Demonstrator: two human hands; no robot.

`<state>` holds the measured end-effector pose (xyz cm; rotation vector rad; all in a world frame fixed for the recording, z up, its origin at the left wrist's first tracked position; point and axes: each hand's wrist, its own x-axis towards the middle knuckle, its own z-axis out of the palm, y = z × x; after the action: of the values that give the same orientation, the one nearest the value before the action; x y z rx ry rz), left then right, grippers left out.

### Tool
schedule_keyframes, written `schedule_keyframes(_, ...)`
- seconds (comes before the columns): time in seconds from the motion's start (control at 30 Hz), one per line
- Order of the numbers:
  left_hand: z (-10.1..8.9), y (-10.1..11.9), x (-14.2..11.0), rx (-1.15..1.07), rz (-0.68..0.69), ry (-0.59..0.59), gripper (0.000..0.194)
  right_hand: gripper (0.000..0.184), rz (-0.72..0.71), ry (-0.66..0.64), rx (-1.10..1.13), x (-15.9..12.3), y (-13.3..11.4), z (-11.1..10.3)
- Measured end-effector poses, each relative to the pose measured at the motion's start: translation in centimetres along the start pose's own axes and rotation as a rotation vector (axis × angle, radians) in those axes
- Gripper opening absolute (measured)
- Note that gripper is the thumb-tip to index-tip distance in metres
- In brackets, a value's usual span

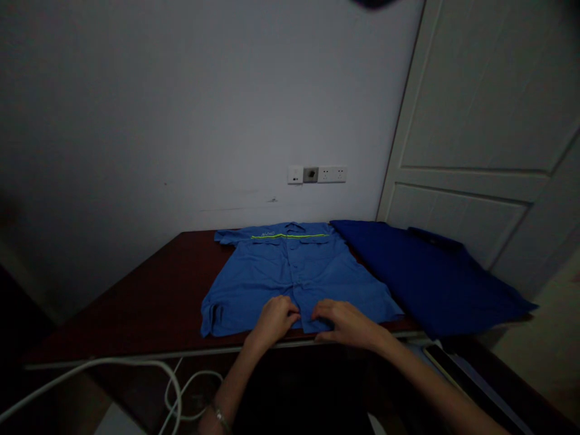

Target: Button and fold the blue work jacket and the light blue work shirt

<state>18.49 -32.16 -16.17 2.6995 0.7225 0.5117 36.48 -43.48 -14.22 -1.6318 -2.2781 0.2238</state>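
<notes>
Fingers of the left bare hand (274, 315) bunch at the near hem of a light-blue, short-sleeved cloth shirt (263, 275), though dim light leaves it unclear whether they pinch the fabric; the right bare hand (342, 317), thumb and fingers apart, meets the same hem just across the front opening. The shirt lies face up, collar to the far side, on a dark-red, flat-topped table (149, 302). The step in hand looks like straightening the hem; the next move would call for a light grip on both front edges, drawing them level without creasing. At right spreads a dark-blue cloth (408, 272), near a pale panelled door (471, 121); white rectangular sockets (332, 174) line the far wall (158, 121).
</notes>
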Motion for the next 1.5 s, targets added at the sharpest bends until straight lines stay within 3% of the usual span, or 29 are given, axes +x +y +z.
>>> schedule_keyframes(0.2,0.5,0.2,0.2,-0.041,-0.018,0.018,0.014,0.027,0.016,0.024,-0.170,-0.1,-1.0,1.0)
schedule_keyframes(0.57,0.7,-0.4,0.1,-0.286,-0.103,-0.055,0.012,0.019,-0.035,0.065,0.133,0.1,-0.6,0.9)
schedule_keyframes(0.63,0.3,-0.3,-0.1,-0.322,-0.105,-0.018,0.010,0.018,-0.009,0.144,0.265,0.3,-0.3,1.0)
schedule_keyframes(0.8,-1.6,0.3,-0.7,-0.326,-0.049,0.219,0.005,0.021,0.192,0.427,0.511,1.7,0.3,0.4)
schedule_keyframes(1.0,-2.9,1.0,-0.7,-0.295,-0.034,0.301,0.009,0.025,0.283,0.708,0.571,3.7,-0.3,-1.3)
schedule_keyframes(1.23,-2.2,1.3,0.3,-0.399,-0.022,0.395,0.010,0.026,0.265,0.779,0.616,5.7,-0.7,-0.4)
schedule_keyframes(1.37,-1.7,1.0,1.1,-0.496,-0.089,0.492,0.010,0.025,0.222,0.734,0.634,6.7,-0.4,0.2)
schedule_keyframes(1.5,-1.5,1.0,1.2,-0.516,-0.120,0.491,0.014,0.024,0.186,0.682,0.652,6.9,-0.2,0.4)
